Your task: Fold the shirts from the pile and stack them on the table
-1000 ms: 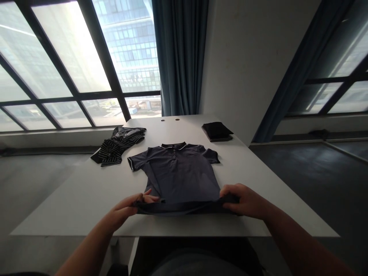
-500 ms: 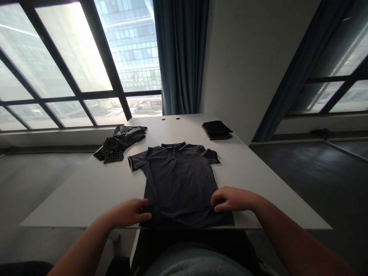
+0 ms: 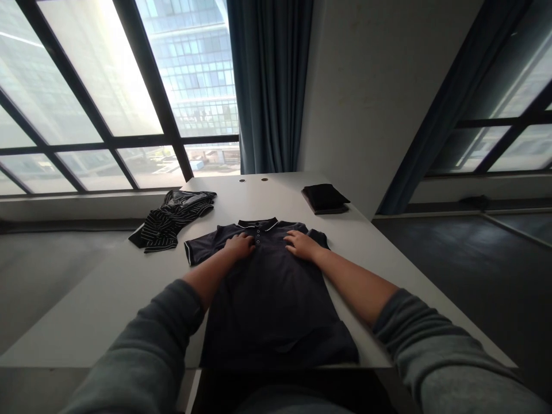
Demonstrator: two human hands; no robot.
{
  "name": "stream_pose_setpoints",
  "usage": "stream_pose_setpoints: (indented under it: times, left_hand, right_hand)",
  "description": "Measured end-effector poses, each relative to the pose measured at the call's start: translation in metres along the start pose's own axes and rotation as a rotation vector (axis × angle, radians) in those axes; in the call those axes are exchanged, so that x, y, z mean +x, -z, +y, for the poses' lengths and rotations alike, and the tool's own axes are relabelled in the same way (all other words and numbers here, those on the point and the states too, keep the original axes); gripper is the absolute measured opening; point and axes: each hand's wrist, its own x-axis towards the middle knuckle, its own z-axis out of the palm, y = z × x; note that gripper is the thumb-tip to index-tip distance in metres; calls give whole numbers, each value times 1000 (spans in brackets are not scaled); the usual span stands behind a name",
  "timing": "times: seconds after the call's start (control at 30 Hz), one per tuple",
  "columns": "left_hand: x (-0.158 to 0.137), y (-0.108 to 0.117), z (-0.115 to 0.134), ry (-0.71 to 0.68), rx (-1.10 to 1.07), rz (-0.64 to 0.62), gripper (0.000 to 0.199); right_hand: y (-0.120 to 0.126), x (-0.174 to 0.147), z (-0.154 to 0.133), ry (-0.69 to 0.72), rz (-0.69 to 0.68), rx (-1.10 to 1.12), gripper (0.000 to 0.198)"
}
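A dark polo shirt [image 3: 271,305] lies spread front side up on the white table, its collar away from me and its hem at the near edge. White trim lines the collar and the left sleeve cuff. My left hand [image 3: 240,246] rests on the chest just left of the button placket, fingers stretched over the cloth. On the other side of the buttons, my right hand [image 3: 302,244] lies on the upper chest near the right sleeve, its fingers spread. Neither hand grips the fabric.
A crumpled black-and-white striped garment [image 3: 172,218] lies at the table's left edge. Folded dark clothes [image 3: 325,197] are stacked at the far right. The white table [image 3: 379,287] reaches back to a blue curtain [image 3: 269,86] beside windows.
Both hands have moved from the shirt's lower sides up to its chest, and the fingers are now laid out on the cloth. The view has shifted slightly.
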Motion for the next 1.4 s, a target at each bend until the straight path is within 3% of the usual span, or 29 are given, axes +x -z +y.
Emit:
stream_pose_setpoints:
  times: [0.2, 0.43, 0.73, 0.83, 1.0, 1.23, 1.4]
  left_hand:
    - [73, -26, -7, 311, -98, -70, 80]
    - [126, -36, -34, 285, -111, 16, 82]
    - [147, -35, -46, 237, -107, 57, 80]
    - [146, -34, -45, 257, -117, 110, 76]
    - [119, -31, -64, 477, -120, 249, 72]
    - [54, -39, -144, 402, -98, 172, 69]
    - [37, -33, -158, 532, -69, 135, 69]
  right_hand:
    - [-14, 60, 36, -290, -134, -99, 67]
    - [-20, 115, 80, -426, -159, -90, 71]
    - [-22, 121, 79, -427, -89, -66, 70]
    - [-20, 118, 78, -389, 4, -29, 65]
    - [-12, 88, 84, -284, 280, 19, 50]
    - [-11, 22, 106, -303, 160, -28, 56]
    - [-11, 8, 112, -351, 200, -103, 53]
